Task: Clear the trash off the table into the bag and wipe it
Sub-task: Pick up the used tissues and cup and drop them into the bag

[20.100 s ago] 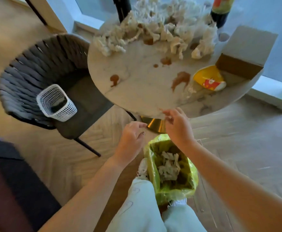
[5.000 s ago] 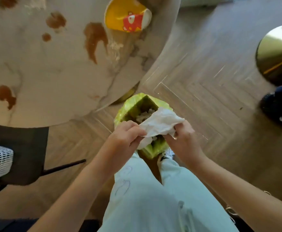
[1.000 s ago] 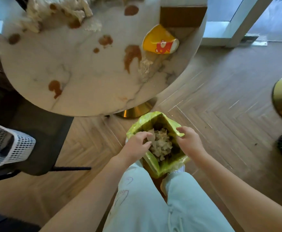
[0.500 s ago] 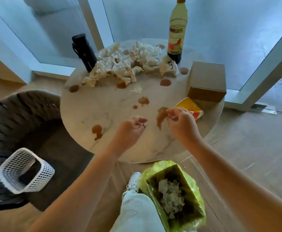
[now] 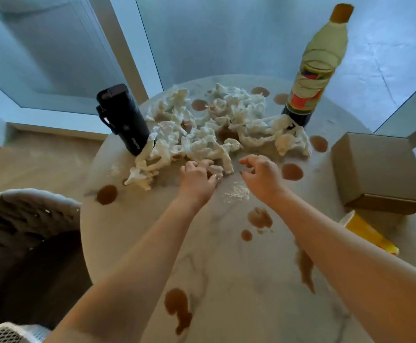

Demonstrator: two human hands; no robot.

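The tissues (image 5: pixel 209 134) lay in a crumpled, twisted heap across the far half of the table (image 5: pixel 226 280), between the black flask (image 5: pixel 123 120) and the bottle (image 5: pixel 310 70), some strands soaked brown where they sat in the spills (image 5: pixel 177 308); the bag was out of view. The left hand (image 5: pixel 197 181) was at the heap's near edge, fingers curled into the closest wad and seemingly gripping it; the right hand (image 5: pixel 261 174) hovered just beside, fingers loosely bent, holding nothing. The paper looked very light and soft, so it would likely crush to any grip; wet parts might tear or drip and cling to the marble; the strands seemed tangled, so a handful taken low at the near edge would probably drag neighbours along, which could help, though one strand touched the bottle's base and might tug it. Crumbs (image 5: pixel 236 194) by the right wrist looked too fine to pinch and better swept; a box (image 5: pixel 375 169) and a yellow wrapper (image 5: pixel 367 231) sat at the right.
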